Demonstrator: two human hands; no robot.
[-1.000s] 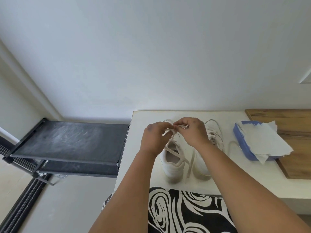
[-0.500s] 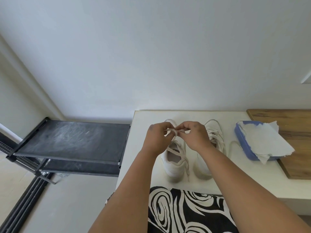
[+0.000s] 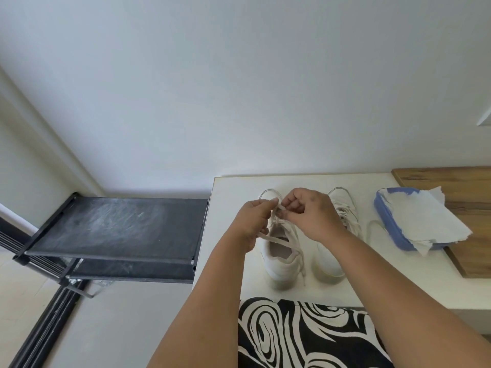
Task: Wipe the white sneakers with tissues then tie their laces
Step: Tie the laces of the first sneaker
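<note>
Two white sneakers stand side by side on a white tabletop (image 3: 228, 251), heels toward me. Above the left sneaker (image 3: 282, 261), my left hand (image 3: 253, 221) and my right hand (image 3: 310, 213) both pinch its white lace (image 3: 277, 208), holding small loops over the tongue. One lace end trails down over the heel. The right sneaker (image 3: 329, 264) is partly hidden behind my right wrist, and its laces lie loose. A blue tray (image 3: 385, 227) with a crumpled white tissue (image 3: 422, 219) sits to the right of the shoes.
A wooden board (image 3: 451, 187) covers the table's right end under the tray. A black shoe rack (image 3: 114, 229) stands left of the table, its top shelf dusty. Black-and-white patterned cloth (image 3: 305, 335) lies below the table's near edge. A white wall rises behind.
Both hands stay at the left sneaker's lace. My right hand has lifted slightly and opened its fingers around the loop; the lace is drawn tighter over the tongue.
</note>
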